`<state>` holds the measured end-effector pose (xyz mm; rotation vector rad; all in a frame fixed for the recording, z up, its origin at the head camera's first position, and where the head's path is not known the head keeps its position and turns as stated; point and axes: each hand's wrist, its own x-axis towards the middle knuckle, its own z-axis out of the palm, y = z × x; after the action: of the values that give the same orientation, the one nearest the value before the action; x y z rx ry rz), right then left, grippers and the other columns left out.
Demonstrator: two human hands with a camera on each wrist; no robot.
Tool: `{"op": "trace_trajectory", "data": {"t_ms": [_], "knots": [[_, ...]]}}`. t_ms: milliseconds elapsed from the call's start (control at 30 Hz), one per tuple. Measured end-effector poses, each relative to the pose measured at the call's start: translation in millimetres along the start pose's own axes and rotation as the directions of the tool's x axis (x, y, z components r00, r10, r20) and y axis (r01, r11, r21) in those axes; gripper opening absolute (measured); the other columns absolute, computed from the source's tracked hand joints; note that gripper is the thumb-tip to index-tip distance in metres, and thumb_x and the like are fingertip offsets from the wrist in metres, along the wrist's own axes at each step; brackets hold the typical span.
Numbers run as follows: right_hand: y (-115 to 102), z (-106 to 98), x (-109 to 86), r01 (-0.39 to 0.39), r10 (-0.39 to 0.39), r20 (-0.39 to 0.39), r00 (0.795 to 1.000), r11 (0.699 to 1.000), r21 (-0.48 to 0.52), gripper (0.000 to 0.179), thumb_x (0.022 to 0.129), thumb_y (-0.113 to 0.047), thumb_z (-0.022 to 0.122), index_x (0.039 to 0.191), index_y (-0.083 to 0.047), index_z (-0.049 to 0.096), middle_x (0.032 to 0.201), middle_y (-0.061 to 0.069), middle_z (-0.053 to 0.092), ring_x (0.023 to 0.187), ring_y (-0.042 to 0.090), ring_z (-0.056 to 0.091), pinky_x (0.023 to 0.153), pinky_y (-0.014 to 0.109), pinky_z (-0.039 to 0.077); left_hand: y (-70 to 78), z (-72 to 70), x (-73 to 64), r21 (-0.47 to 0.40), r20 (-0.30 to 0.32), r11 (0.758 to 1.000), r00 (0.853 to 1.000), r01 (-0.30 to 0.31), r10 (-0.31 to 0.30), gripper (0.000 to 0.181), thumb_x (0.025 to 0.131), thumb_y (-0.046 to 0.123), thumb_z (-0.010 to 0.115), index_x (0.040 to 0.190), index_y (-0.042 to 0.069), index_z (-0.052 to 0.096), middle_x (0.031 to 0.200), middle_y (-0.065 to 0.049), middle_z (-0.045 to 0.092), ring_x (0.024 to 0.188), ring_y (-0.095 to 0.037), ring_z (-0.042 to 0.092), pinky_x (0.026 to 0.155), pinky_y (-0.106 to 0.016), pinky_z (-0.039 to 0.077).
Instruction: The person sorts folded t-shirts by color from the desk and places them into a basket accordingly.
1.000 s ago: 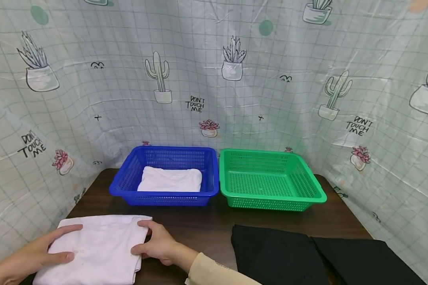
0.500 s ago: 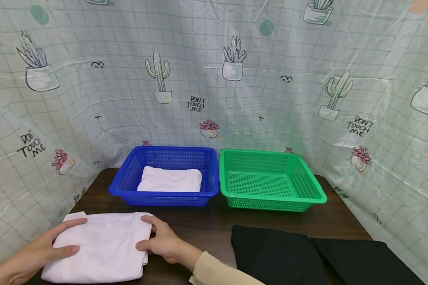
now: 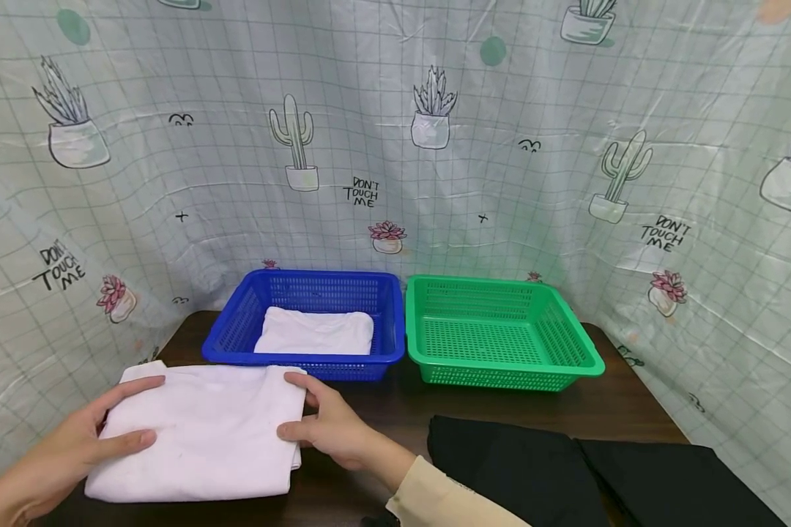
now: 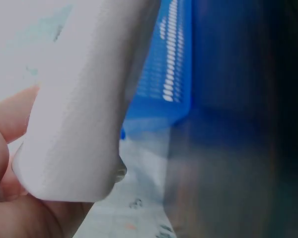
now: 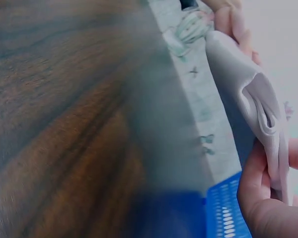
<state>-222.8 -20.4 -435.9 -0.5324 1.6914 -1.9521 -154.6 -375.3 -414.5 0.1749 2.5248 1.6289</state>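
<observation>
A folded white cloth point(image 3: 204, 435), perhaps a garment, is held up off the table between both hands. My left hand point(image 3: 95, 439) grips its left edge, thumb on top and fingers beneath. At the opposite edge my right hand point(image 3: 339, 424) pinches the layers between thumb and fingers; the right wrist view shows the stacked folds of the cloth point(image 5: 260, 106). The blue basket point(image 3: 303, 360) stands just beyond the cloth, whose far edge overlaps its front corner in the head view. Inside that basket lies another folded white cloth point(image 3: 316, 333).
A green basket point(image 3: 507, 364) with nothing in it stands to the right of the blue one. Two folded black cloths point(image 3: 501, 461) lie at the front right of the dark wooden table point(image 3: 369, 395). A printed curtain point(image 3: 343, 146) encloses the back and sides.
Both hands have lifted the folded white cloth from the table's front left and moved it forward and a little right, toward the blue basket. The baskets and black cloths have stayed put.
</observation>
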Motion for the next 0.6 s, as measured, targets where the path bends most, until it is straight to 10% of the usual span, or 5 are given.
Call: {"op": "trace_trajectory", "data": {"t_ms": [133,600], "knots": [[-14.7,-9.3,-5.7,0.003,-0.003,0.004,1.0,1.0,-0.005,0.074,0.095,0.01,0.07,0.16,-0.015,0.045,0.129,0.011,0.064,0.103,0.023,0.073,0.092,0.047,0.062,15.5,3.3,5.0,-0.046,0.004,0.997,0.998,-0.058,0.059,0.067,0.107,0.006,0.063,0.163,0.035,0.039,0.131,0.022,0.055,0.103,-0.01,0.069,0.077,-0.035,0.062],[-83.8,-44.5,-23.1,0.053,-0.052,0.025,0.998,0.996,-0.067,0.078,0.099,0.003,0.071,0.165,-0.024,0.038,0.143,0.014,0.059,0.111,0.029,0.074,0.093,0.046,0.062,81.8,5.1,29.9,-0.13,0.032,0.978,0.985,-0.165,0.17,0.07,0.105,-0.001,0.063,0.165,0.027,0.039,0.128,0.002,0.065,0.097,-0.019,0.075,0.072,-0.04,0.064]]}}
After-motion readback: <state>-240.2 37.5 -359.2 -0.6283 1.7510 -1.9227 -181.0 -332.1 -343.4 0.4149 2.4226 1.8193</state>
